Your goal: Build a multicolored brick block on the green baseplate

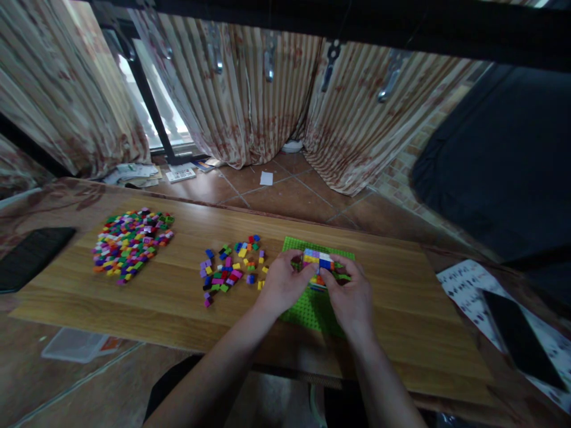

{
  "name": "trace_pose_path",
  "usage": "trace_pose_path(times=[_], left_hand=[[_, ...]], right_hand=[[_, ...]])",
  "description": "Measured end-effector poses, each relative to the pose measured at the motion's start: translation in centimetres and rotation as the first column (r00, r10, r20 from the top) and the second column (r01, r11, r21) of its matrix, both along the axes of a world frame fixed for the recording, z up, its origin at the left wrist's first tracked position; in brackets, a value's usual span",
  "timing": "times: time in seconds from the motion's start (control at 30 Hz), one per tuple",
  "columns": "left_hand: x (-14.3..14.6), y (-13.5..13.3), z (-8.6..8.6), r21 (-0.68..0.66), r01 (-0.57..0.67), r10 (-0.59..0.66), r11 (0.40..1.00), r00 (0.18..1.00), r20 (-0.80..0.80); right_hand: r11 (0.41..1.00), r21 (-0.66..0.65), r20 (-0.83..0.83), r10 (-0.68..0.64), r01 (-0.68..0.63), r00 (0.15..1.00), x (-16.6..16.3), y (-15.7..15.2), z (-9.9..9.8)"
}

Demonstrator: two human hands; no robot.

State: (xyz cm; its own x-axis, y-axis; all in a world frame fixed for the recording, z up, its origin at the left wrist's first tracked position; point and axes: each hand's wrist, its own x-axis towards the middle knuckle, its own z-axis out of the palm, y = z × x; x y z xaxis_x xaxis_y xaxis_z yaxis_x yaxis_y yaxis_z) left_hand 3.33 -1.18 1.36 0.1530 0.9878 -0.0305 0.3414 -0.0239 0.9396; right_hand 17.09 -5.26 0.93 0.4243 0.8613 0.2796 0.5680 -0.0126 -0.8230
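Note:
A small structure of stacked toy bricks (318,260) in yellow, purple, white, blue and orange stands over the green studded baseplate (306,312). My left hand (285,284) grips its left side, with the thumb on the near face. From the right, my right hand (351,292) closes on the same structure, its thumb near the left one. The fingers hide much of the lower layers, and I cannot tell whether the structure is pressed onto the baseplate. Loose toy bricks (232,274) in several colours lie just left of my left hand.
A large heap of mixed bricks (131,244) sits on the left of the wooden table (401,333). At the far left is a dark flat object (33,255). To the right, a black phone-like slab (521,339) rests on a printed sheet (466,285). A clear plastic lid or tray (74,345) lies below the table's front edge.

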Motion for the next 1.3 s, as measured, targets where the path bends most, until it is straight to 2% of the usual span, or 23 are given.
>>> trace_pose_path(times=[0.2, 0.6, 0.77, 0.9, 1.13, 1.3], left_hand=[[0.7, -0.1, 0.9, -0.062, -0.078, 0.074, 0.995, 0.995, -0.060], [1.4, -0.1, 0.5, -0.087, -0.146, 0.145, 0.985, 0.989, -0.019], [0.8, -0.1, -0.4, -0.060, -0.069, 0.076, 0.996, 0.990, 0.119], [0.3, -0.2, -0.3, -0.070, -0.020, 0.034, 0.997, 0.977, 0.208], [0.2, -0.6, -0.6, -0.062, -0.037, 0.050, 0.997, 0.976, 0.213], [-0.1, -1.0, -0.8, -0.020, -0.017, 0.019, 1.000, 0.992, 0.127]], right_hand=[[1.000, 0.002, -0.011, -0.003, 0.003, 1.000, 0.0, 0.0, -0.1], [0.997, -0.008, -0.079, 0.072, -0.073, 0.994, 0.2, -0.4, -0.3], [0.998, 0.014, -0.134, 0.066, -0.065, 0.989, 0.5, -0.4, -0.4], [0.999, 0.015, -0.142, 0.042, -0.040, 0.989, 0.6, -0.3, -0.3], [0.998, -0.022, -0.127, 0.053, -0.056, 0.990, 0.3, -0.3, -0.4], [0.999, -0.020, -0.046, 0.045, -0.046, 0.998, 0.0, -0.3, -0.4]])
